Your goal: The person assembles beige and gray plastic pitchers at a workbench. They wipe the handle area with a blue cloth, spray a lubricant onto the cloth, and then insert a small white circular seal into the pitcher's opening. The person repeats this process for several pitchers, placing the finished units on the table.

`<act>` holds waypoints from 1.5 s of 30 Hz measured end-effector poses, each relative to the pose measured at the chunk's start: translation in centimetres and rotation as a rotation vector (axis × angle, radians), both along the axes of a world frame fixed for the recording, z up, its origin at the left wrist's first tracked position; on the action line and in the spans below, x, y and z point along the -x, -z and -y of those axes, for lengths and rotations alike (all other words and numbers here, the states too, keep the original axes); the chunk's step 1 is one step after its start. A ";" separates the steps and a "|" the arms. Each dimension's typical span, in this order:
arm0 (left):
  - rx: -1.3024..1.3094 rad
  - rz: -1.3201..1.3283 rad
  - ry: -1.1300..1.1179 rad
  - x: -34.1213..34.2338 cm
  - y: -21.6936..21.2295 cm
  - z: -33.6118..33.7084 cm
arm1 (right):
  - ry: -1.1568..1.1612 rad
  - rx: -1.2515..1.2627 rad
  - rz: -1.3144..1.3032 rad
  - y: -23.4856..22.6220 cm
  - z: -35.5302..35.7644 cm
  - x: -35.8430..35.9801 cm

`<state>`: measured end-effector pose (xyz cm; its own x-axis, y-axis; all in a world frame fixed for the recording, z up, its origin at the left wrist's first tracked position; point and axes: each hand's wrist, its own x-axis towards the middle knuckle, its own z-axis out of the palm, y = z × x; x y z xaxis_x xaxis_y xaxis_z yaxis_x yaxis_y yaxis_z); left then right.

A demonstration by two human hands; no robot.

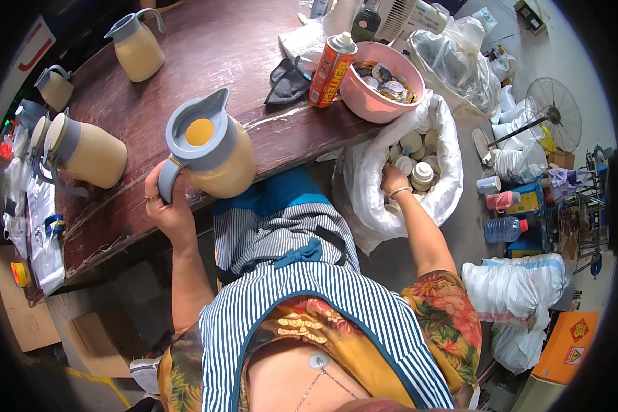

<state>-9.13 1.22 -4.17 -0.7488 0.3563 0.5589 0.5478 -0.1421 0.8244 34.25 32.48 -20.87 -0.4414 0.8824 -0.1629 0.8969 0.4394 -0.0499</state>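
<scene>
My left hand (169,206) is closed round the grey handle of a beige jug (228,165), which stands at the table's front edge. Its grey collar has a pouring spout, and an orange-yellow round shows inside the top opening. On my right, my right hand (394,181) reaches down into a white plastic sack (448,180). Several white round stoppers (423,174) lie in the sack around the hand. Its fingers are mostly hidden, so I cannot tell whether they grip one.
More beige jugs (97,154) stand at the table's left, another jug (140,55) farther back. A spray can (333,71) and a pink basin (369,103) of small parts sit by the sack. A pedestal fan (553,114) and stuffed white bags (511,285) occupy the right.
</scene>
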 end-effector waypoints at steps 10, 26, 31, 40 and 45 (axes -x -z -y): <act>-0.096 -0.027 0.053 -0.6 -0.7 0.2 | 0.554 0.454 -1.183 -9.8 2.1 -5.2; 0.141 0.005 0.257 -1.6 -9.3 9.7 | -1.733 0.130 -0.796 -31.3 16.4 32.9; 0.015 -0.335 0.117 -1.8 -9.1 9.2 | -1.066 0.226 -0.784 -27.3 14.9 29.4; 0.442 -0.284 0.022 -1.3 -9.4 9.5 | -1.672 -0.303 -0.599 -31.3 18.1 31.7; 0.347 -0.345 0.015 -1.9 -11.4 8.2 | -1.507 0.199 -0.499 -30.5 15.4 33.1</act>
